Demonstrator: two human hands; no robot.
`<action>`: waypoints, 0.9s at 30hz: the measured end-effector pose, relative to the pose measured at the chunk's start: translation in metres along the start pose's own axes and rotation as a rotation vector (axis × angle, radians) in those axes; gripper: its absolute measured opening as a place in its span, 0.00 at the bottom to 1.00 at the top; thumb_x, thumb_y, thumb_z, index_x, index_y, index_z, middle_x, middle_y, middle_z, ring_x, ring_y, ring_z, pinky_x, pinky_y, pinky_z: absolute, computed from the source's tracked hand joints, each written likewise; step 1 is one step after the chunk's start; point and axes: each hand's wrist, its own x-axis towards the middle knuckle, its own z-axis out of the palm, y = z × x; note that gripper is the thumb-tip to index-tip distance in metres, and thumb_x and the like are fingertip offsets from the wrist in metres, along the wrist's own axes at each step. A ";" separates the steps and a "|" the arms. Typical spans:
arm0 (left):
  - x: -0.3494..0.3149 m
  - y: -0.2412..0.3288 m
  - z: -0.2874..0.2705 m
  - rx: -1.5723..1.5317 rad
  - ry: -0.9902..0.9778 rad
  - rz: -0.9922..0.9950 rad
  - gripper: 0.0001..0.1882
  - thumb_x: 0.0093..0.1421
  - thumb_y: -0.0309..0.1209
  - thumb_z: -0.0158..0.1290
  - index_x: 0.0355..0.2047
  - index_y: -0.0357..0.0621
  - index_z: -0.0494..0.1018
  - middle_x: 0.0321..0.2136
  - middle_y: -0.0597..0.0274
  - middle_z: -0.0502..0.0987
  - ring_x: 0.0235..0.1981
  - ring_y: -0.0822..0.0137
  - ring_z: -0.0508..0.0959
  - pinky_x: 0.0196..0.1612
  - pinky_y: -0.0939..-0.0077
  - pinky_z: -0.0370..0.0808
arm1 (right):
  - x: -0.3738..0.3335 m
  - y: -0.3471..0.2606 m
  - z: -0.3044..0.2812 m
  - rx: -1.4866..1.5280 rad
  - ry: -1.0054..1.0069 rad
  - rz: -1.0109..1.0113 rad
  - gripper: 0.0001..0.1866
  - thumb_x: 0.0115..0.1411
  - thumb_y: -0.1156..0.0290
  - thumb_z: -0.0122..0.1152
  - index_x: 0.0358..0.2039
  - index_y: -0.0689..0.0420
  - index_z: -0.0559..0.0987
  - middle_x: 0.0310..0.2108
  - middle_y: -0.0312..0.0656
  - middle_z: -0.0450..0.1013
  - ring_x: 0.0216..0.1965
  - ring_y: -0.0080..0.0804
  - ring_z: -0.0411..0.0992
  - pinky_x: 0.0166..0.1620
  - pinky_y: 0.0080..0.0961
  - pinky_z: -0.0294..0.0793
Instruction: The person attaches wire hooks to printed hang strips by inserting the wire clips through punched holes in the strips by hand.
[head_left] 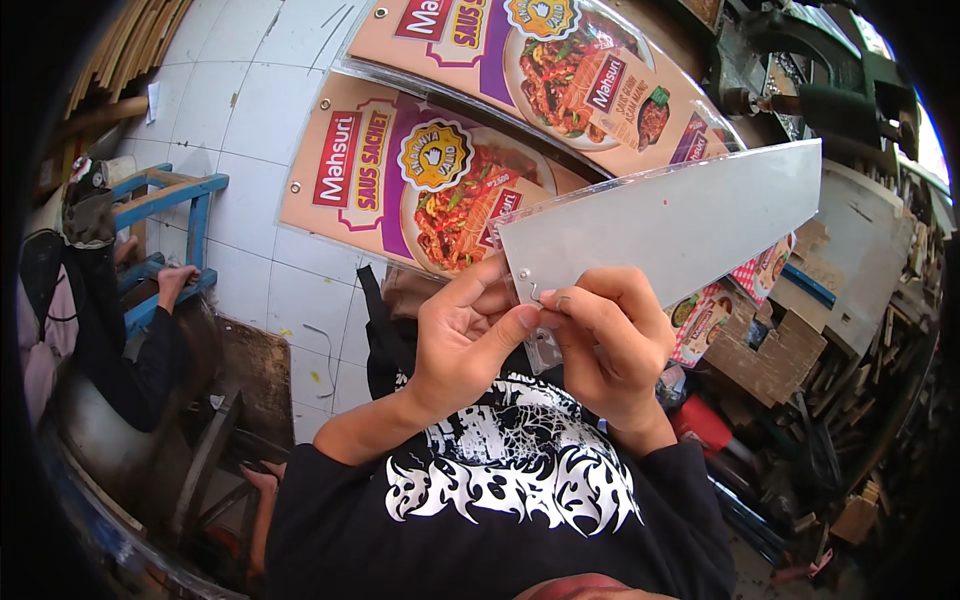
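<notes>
Gripping the left edge of a large, tapering, pale grey sheet with a clear plastic margin (665, 225) in the bare left hand (458, 330), with thumb in front and fingers partly behind. Pinching a thin, bent, silvery wire (535, 291) between the closed fingertips of the bare right hand (622, 345), at that same edge of the sheet, just below a small, round, silvery metal eyelet (523, 273). Bringing both hands nearly together there, with the left thumb tip just beside the right fingertips. Holding the sheet in front of a black short-sleeved T-shirt with a jagged white print (520, 470).

Facing two glossy, peach-and-purple printed boards with food pictures (345, 215), spreading beyond the sheet and to its left, partly hidden by it. Also showing red-and-white checked printed sheets (690, 345) below the sheet's lower edge, and irregular, flat, brown wooden offcuts (765, 360) to the right of these, lower than the sheet. Having a heavy, dark green metal tool (845, 105) above the sheet's right end, a floor of white square tiles (245, 110) to the sheet's left, and a blue-painted wooden frame (198, 235) farther left, near another person in dark clothing (150, 365)
</notes>
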 end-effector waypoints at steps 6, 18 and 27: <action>-0.002 -0.001 -0.002 0.039 -0.051 0.069 0.29 0.64 0.15 0.45 0.65 0.28 0.54 0.54 0.43 0.73 0.55 0.63 0.74 0.58 0.73 0.70 | 0.003 -0.003 0.000 -0.057 -0.034 0.017 0.12 0.45 0.85 0.70 0.32 0.61 0.81 0.29 0.41 0.71 0.25 0.27 0.70 0.26 0.21 0.68; -0.005 -0.003 -0.001 0.115 -0.058 0.126 0.32 0.64 0.16 0.44 0.67 0.26 0.48 0.50 0.40 0.74 0.49 0.62 0.78 0.54 0.72 0.73 | 0.002 -0.004 -0.002 -0.051 -0.043 0.026 0.11 0.46 0.84 0.70 0.31 0.61 0.80 0.28 0.41 0.71 0.23 0.23 0.68 0.23 0.18 0.65; -0.006 -0.002 0.000 0.136 -0.075 0.140 0.32 0.64 0.15 0.44 0.67 0.27 0.48 0.50 0.40 0.75 0.51 0.62 0.78 0.53 0.74 0.73 | 0.001 -0.003 -0.002 -0.047 -0.027 -0.003 0.13 0.44 0.83 0.70 0.33 0.58 0.82 0.27 0.40 0.70 0.20 0.29 0.70 0.21 0.24 0.68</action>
